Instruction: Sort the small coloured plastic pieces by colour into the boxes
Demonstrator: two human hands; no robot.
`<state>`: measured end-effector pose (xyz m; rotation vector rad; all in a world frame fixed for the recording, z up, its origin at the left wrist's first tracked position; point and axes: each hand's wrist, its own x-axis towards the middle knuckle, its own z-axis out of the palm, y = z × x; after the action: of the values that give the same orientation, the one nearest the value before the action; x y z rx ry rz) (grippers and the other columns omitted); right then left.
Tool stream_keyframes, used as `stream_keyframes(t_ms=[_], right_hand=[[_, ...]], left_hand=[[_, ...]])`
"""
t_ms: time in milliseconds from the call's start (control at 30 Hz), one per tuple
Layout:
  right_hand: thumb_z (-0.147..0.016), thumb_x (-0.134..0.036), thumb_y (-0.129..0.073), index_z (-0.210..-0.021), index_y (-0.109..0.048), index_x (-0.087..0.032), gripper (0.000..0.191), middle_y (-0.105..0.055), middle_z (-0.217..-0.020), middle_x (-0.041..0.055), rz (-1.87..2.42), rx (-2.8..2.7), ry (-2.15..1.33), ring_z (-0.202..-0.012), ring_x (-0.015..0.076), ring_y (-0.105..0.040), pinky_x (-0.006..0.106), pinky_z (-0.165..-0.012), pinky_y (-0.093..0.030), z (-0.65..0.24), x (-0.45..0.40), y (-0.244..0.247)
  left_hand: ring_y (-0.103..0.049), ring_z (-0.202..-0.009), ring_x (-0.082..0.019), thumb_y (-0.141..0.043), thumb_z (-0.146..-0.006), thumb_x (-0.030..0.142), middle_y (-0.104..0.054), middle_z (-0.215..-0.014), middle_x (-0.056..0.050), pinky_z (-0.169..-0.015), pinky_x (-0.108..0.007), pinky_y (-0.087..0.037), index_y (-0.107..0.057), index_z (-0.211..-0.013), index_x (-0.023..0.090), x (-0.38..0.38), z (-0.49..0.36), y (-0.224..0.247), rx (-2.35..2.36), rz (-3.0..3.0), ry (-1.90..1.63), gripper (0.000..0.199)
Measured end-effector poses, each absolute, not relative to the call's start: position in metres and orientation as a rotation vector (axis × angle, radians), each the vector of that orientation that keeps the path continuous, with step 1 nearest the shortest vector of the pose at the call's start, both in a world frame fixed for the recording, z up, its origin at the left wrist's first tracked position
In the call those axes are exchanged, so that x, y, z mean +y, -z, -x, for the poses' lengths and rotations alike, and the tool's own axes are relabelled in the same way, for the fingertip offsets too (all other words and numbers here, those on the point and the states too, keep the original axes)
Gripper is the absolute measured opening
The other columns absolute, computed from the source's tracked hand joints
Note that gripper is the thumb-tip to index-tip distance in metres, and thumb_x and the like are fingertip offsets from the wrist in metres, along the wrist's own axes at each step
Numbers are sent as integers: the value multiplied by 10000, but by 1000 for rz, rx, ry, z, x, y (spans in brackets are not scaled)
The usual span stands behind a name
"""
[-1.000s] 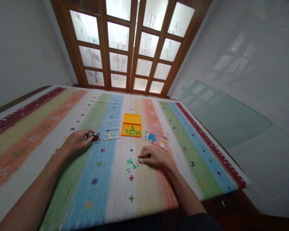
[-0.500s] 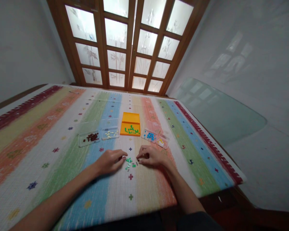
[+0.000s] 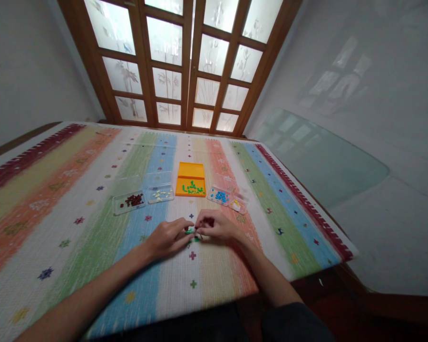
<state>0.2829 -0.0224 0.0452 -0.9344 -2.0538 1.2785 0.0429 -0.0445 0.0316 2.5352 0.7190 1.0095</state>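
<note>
My left hand (image 3: 169, 237) and my right hand (image 3: 216, 225) meet fingertip to fingertip over small green pieces (image 3: 197, 239) on the striped cloth. Both hands have thumb and fingers drawn together in a pinch; what is between them is too small and hidden to name. The hands partly cover the green pieces. Beyond them lies an open orange case (image 3: 191, 170) with green pieces in its near half. A clear box of dark red pieces (image 3: 133, 200) and one of pale pieces (image 3: 163, 194) sit to its left. Blue pieces (image 3: 221, 195) fill a clear box to its right.
A small clear box with yellow and white pieces (image 3: 237, 206) stands right of the blue ones. The patterned tablecloth (image 3: 178, 289) covers the table, whose near edge is close to my body. Wooden glazed doors (image 3: 187, 71) rise behind.
My right hand has moved left and my left hand slightly right, so their fingertips now meet over the green pieces. The view has shifted a little.
</note>
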Motion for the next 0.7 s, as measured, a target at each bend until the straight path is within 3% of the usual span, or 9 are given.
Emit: stream_keyframes(t_ms=[200, 333, 500, 700], right_hand=[[-767, -524, -797, -839, -717, -153, 386, -530, -634, -43, 958, -1819, -1404, -557, 89, -413, 218, -518, -327, -264, -28, -42], [-744, -581, -793, -819, -744, -163, 428, -611, -681, -3, 967, -1710, -1396, -624, 122, -519, 248, -575, -420, -257, -28, -34], [-800, -563, -740, -824, -774, -169, 396, -674, -745, 38, 958, -1711, -1323, -675, 151, -591, 291, -644, -477, -257, -27, -31], [-841, -430, -709, -1045, -769, -171, 336, -702, -839, 47, 1076, -1835, -1168, -688, 136, -584, 255, -620, -447, -274, -20, -36]], left_hand=[[-658, -640, -126, -485, -1029, 230, -706, -794, -37, -636, -224, -534, -628, -1076, 171, -44, -43, -25, 763, -2517, -1109, 162], [-707, -757, -149, -477, -1018, 178, -739, -869, -70, -719, -243, -573, -639, -1065, 167, -41, -41, -25, 745, -2529, -1168, 169], [-717, -782, -148, -503, -1010, 181, -755, -922, -77, -753, -249, -585, -634, -1115, 160, -42, -44, -29, 750, -2535, -1251, 170], [-669, -670, -125, -525, -972, 223, -729, -815, -35, -693, -232, -559, -657, -982, 164, -23, -20, -48, 948, -2540, -1260, 145]])
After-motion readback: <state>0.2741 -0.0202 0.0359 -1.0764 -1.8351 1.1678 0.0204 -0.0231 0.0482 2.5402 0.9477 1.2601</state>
